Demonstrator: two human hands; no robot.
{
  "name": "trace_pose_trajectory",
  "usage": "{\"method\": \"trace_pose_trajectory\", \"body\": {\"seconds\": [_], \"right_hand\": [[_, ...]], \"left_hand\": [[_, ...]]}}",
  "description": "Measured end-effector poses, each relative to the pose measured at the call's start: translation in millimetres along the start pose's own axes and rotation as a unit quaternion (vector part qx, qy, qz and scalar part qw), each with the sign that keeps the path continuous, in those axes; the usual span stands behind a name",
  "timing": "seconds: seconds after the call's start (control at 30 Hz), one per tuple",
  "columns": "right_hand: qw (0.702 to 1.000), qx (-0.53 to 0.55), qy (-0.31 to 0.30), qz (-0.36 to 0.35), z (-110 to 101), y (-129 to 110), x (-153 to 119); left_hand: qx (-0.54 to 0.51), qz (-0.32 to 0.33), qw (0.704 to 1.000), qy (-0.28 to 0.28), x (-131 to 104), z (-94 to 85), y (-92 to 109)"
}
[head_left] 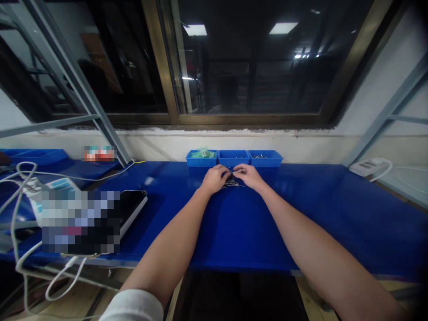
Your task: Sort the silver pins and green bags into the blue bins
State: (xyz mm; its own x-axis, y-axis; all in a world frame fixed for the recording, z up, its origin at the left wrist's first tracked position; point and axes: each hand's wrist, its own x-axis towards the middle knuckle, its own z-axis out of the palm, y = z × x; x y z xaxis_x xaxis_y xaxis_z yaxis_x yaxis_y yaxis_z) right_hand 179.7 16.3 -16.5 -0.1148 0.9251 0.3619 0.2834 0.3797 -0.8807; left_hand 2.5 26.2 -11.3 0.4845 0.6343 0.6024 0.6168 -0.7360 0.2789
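Both of my hands meet near the back of the blue table, fingertips almost touching. My left hand (216, 179) is closed in a pinch, and so is my right hand (249, 174). Between their fingertips runs a thin metal piece (231, 172), too small to name exactly. Under the hands lies a small pile of thin, shiny metal pieces (233, 183), partly covered by my left fingers. Just behind are three blue bins: the left bin (202, 163) holds green-tinted pieces, the middle bin (233, 162) a few small bits, the right bin (265, 162) small metal parts.
On the left, a phone-like device (133, 209) with white cables (20, 258) lies partly blurred out on the blue table (240, 232). A white power strip (370, 166) sits at the right. Grey metal posts (110, 142) flank the window (254, 71).
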Motion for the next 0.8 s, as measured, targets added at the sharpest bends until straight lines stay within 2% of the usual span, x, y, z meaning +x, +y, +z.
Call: {"method": "trace_pose_trajectory", "body": {"seconds": [0.23, 0.33, 0.43, 0.53, 0.63, 0.7, 0.8], "right_hand": [[0.998, 0.057, -0.006, 0.025, -3, -4, -2], [0.997, 0.079, 0.017, 0.014, -5, -7, -2], [0.995, 0.087, 0.052, 0.001, -7, -8, -2], [0.997, 0.065, 0.023, 0.017, -9, -6, -1], [1.000, 0.004, -0.008, 0.016, -9, -5, 1], [1.000, -0.008, 0.027, -0.014, -9, -5, 4], [0.995, 0.044, 0.083, -0.037, -9, -3, 10]], "left_hand": [[-0.008, -0.014, 1.000, 0.001, 0, -2.5, 4], [-0.017, -0.031, 0.999, -0.001, 0, -3.5, 7], [-0.035, -0.074, 0.996, 0.028, 0, -4.1, 7], [-0.056, -0.117, 0.989, 0.065, -1, -4.2, 4], [-0.061, -0.140, 0.985, 0.078, -1, -3.4, -1], [-0.054, -0.148, 0.984, 0.081, 0, -2.5, -3], [-0.046, -0.148, 0.984, 0.086, 0, -1.0, -5]]}}
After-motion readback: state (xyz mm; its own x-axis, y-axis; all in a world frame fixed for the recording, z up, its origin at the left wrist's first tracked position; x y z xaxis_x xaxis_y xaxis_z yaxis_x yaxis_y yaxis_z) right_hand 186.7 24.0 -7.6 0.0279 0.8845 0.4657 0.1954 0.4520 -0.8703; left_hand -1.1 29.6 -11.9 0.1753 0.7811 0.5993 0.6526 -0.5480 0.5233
